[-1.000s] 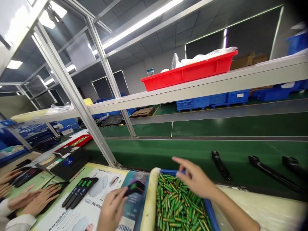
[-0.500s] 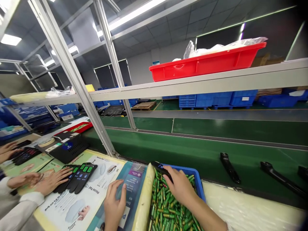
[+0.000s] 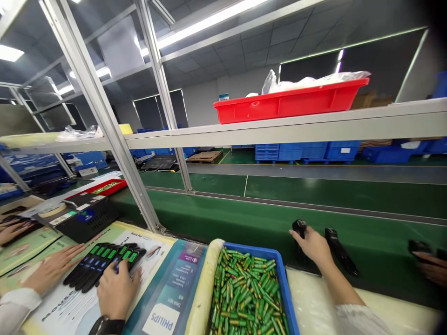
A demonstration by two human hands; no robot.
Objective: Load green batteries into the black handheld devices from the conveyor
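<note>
My right hand [image 3: 314,249] reaches over the green belt, its fingers closed on a black handheld device [image 3: 299,228], largely hidden by the hand. Another black device [image 3: 340,251] lies on the belt just right of it. My left hand [image 3: 118,288], with a dark band on the wrist, grips the rightmost unit in a row of black handheld devices [image 3: 92,265] with bright green patches. That row lies on a printed mouse pad sheet [image 3: 63,309]. Between my hands, a blue bin [image 3: 288,298] holds many small green-and-gold batteries [image 3: 244,293].
A co-worker's hand [image 3: 52,270] lies beside the row's left end; another person's hand [image 3: 431,267] is at the right edge. A foam roll [image 3: 204,288] borders the bin. Above the belt runs a shelf [image 3: 265,132] carrying a red tray [image 3: 289,102]; a metal post [image 3: 115,125] stands left.
My right hand has moved from above the battery bin to the belt with the black device. My left hand has gone left onto the row. Another person's hand has appeared at right.
</note>
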